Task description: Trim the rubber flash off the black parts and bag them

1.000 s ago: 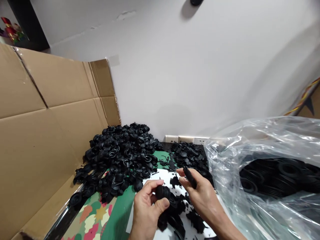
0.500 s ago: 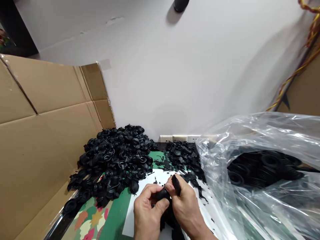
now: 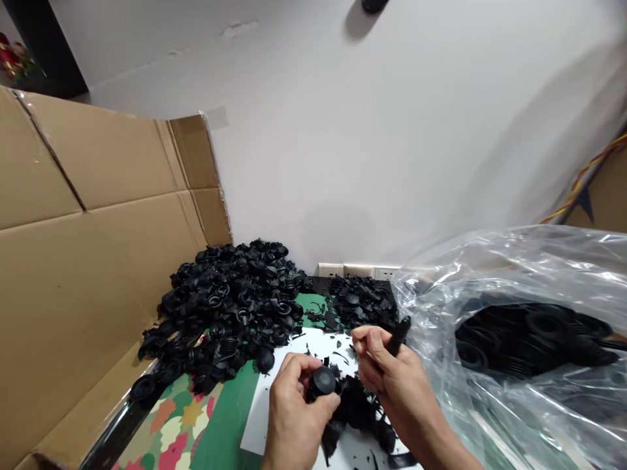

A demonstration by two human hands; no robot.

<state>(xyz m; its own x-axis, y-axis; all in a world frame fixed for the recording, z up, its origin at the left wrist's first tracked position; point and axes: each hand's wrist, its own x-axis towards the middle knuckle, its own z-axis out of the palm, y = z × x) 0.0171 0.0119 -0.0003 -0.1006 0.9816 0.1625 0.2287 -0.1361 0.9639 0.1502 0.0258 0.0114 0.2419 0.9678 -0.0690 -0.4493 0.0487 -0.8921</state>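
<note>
My left hand is closed round a small black ribbed rubber part, its round end facing up. My right hand sits just to the right of it, fingers wrapped round a slim black tool that points up and right. Black rubber trimmings lie under both hands on a white sheet. Behind the hands rises a big heap of the same black parts.
A tall cardboard wall stands at the left. A clear plastic bag holding black rubber parts fills the right side. A smaller pile of black bits lies by the wall sockets. A green patterned cloth covers the table.
My right hand has drawn back to the right, away from the part, and the tool now points up and right. The left hand has turned the part's round end upward.
</note>
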